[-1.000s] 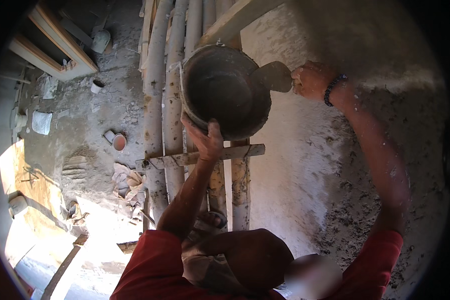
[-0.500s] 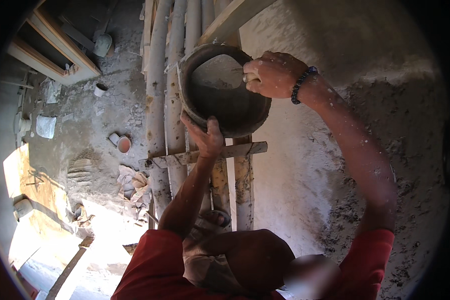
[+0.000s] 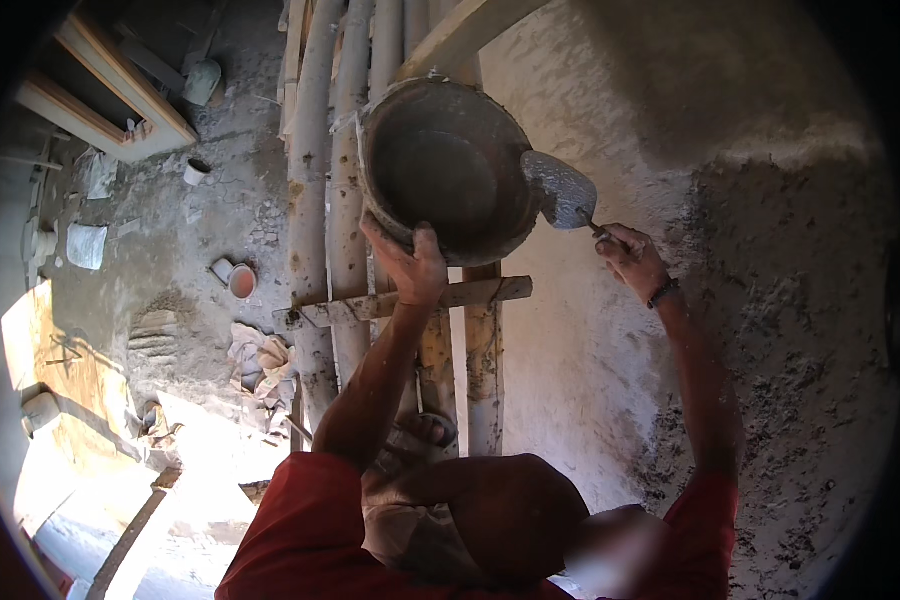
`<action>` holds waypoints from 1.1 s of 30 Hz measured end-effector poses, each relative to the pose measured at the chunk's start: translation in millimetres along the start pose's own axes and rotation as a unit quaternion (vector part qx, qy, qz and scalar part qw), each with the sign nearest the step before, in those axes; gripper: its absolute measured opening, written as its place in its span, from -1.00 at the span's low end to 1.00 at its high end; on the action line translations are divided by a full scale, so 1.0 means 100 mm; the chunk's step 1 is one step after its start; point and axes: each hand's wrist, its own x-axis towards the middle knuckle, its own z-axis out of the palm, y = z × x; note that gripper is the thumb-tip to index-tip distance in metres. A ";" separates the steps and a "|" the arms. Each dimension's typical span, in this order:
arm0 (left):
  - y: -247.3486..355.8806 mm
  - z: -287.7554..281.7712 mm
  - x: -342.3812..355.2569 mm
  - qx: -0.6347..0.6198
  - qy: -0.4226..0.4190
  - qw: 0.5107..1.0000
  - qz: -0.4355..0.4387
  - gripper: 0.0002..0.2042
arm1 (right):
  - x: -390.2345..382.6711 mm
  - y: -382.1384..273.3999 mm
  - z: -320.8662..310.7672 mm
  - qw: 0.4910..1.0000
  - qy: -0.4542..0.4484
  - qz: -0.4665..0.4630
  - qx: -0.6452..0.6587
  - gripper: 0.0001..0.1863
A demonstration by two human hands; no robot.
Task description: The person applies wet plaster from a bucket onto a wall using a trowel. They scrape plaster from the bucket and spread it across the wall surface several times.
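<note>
My left hand [image 3: 410, 265] grips the near rim of a dark round bucket [image 3: 515, 130], its thumb over the edge and its other fingers along the outside. Grey wet mortar [image 3: 440, 175] lies inside the bucket. Closed around the handle of a trowel, my right hand [image 3: 633, 262] is out to the right of the bucket, over the wall. The trowel's grey blade [image 3: 566, 190] reaches back to the bucket's right rim; whether it touches the wall there I cannot tell.
Several wooden poles [image 3: 312, 210] run lengthwise under the bucket, crossed by a short plank [image 3: 370, 310]. A partly plastered wall [image 3: 580, 340] rises on the right. Down on the floor are a pink-topped bucket [image 3: 242, 281], a small white bucket [image 3: 197, 172] and crumpled sacks [image 3: 260, 360].
My right hand has moved right and nearer, bringing the trowel blade out of the bucket to its right side. My left hand stays on the rim.
</note>
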 end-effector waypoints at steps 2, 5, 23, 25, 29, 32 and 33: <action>0.00 0.00 0.00 -0.021 -0.016 1.000 0.005 -0.26 | -0.21 -0.01 0.20 0.998 0.024 0.035 0.050 -0.80; -0.13 -0.01 0.02 -0.007 0.006 0.999 0.040 -0.28 | -0.47 -0.27 0.42 0.997 -0.045 0.062 0.024 -0.83; -0.19 -0.24 0.06 0.015 -0.123 0.990 0.068 -0.38 | 0.06 -0.97 0.91 0.819 0.104 -0.286 -0.486 -0.63; 0.09 -0.19 0.03 -0.030 -0.107 0.993 0.040 -0.35 | 0.17 -0.94 0.83 0.831 0.091 -0.222 -0.502 -0.60; 0.34 -0.22 -0.21 -0.090 -0.101 0.989 -0.050 -0.32 | 0.15 -1.28 0.66 0.814 0.129 -0.209 -0.526 -0.63; 0.37 -0.23 -0.33 -0.159 -0.159 0.949 -0.220 -0.31 | 0.21 -1.41 0.61 0.764 0.158 -0.271 -0.564 -0.77; 0.46 -0.20 -0.32 -0.185 -0.155 0.937 -0.251 -0.32 | 0.28 -1.44 0.60 0.744 0.148 -0.276 -0.590 -0.79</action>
